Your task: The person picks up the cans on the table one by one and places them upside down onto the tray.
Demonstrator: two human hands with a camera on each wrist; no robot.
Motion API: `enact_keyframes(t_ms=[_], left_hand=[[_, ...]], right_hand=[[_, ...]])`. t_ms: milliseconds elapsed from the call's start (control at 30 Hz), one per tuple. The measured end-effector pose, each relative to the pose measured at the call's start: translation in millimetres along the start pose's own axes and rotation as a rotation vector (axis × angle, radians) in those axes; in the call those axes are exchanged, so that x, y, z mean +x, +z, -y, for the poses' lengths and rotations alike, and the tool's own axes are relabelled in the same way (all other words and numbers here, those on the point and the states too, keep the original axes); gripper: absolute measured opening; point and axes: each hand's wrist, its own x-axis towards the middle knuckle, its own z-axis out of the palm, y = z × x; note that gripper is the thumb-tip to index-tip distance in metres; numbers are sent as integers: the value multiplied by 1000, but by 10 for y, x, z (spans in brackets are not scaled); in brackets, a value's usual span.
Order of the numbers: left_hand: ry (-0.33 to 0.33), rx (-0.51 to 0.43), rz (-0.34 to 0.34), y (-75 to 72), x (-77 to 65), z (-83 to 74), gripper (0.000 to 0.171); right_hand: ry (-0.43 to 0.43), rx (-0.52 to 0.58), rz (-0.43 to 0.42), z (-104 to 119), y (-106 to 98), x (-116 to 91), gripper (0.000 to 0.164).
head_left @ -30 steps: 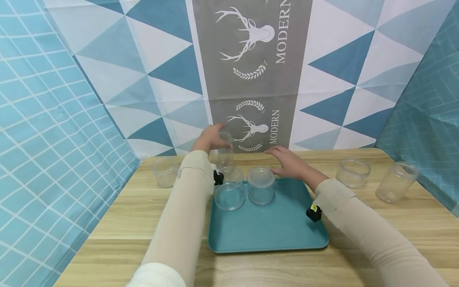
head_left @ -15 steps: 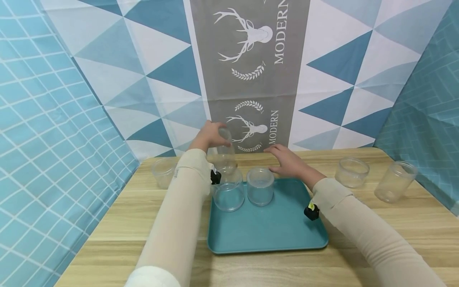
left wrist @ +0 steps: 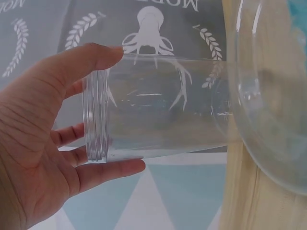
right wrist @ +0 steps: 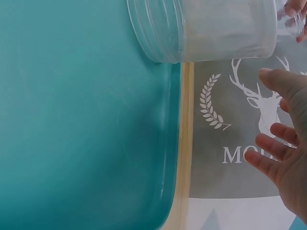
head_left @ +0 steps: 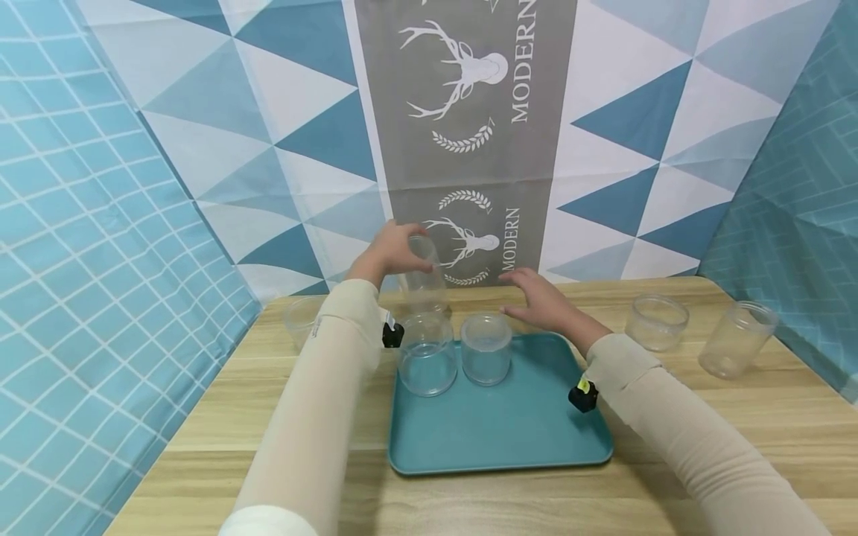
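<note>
My left hand [head_left: 394,248] grips a tall clear plastic jar [left wrist: 163,108] round its ridged rim, thumb on one side and fingers on the other. In the head view this jar tilts slightly behind the tray, above a wide clear jar [head_left: 427,365]. That wide jar and a second one [head_left: 485,353] stand side by side at the back left of the teal tray [head_left: 503,439]. Over the tray's back edge, my right hand [head_left: 539,301] holds nothing, its fingers spread and apart from the second jar. The right wrist view shows that hand [right wrist: 288,143] beside a jar [right wrist: 230,28].
On the wooden table [head_left: 268,417], a low clear jar [head_left: 658,324] and a taller one [head_left: 737,341] stand at the right. Another clear container [head_left: 298,316] is partly hidden behind my left sleeve. A patterned cloth [head_left: 322,149] hangs behind the table.
My left hand has risen slightly with the tall jar, whose lower end has swung a little to the right. The left forearm has shifted left. My right hand has barely moved.
</note>
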Motion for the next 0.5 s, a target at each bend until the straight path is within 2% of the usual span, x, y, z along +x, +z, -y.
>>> enact_keyframes(t_ms=[267, 500], left_hand=[[85, 3, -6, 48, -23, -112, 69], [125, 5, -14, 37, -26, -207, 66]], right_hand=[[58, 97, -18, -25, 27, 16, 61], [112, 199, -38, -16, 23, 19, 64]])
